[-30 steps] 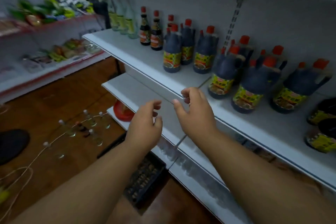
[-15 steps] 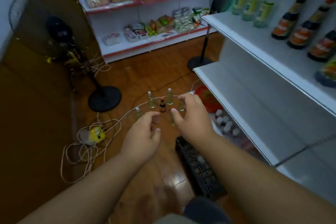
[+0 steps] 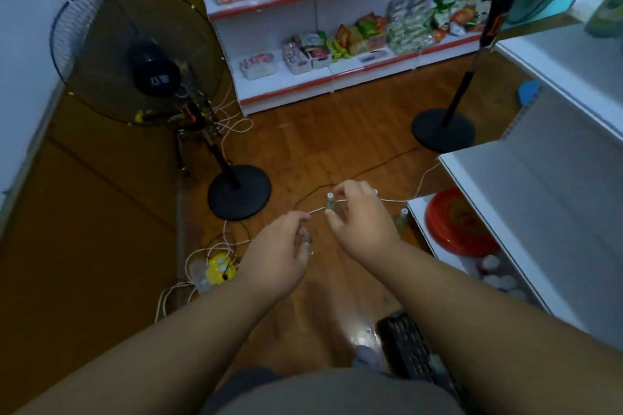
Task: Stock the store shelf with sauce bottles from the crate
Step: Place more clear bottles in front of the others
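Several small clear bottles with white caps stand on the wooden floor along a white cable; one bottle (image 3: 329, 203) shows just left of my right hand (image 3: 362, 217), another bottle (image 3: 403, 216) beside the shelf. My right hand hovers with thumb and fingers spread around the first bottle, holding nothing. My left hand (image 3: 278, 254) is loosely curled over a clear bottle (image 3: 305, 240) at its fingertips; I see no grip. The black crate (image 3: 406, 345) lies on the floor near my legs. The white store shelf (image 3: 526, 185) is at the right.
A standing fan (image 3: 145, 67) with a round black base (image 3: 239, 192) is at the left, a second stand base (image 3: 443, 130) farther right. Cables and a yellow power strip (image 3: 219, 268) lie on the floor. A red round plate (image 3: 455, 222) sits on the bottom shelf. Snack shelves line the back wall.
My view swung from the sauce shelf down to the floor. Both hands lowered toward the small bottles there, the right one now around a white-capped bottle.
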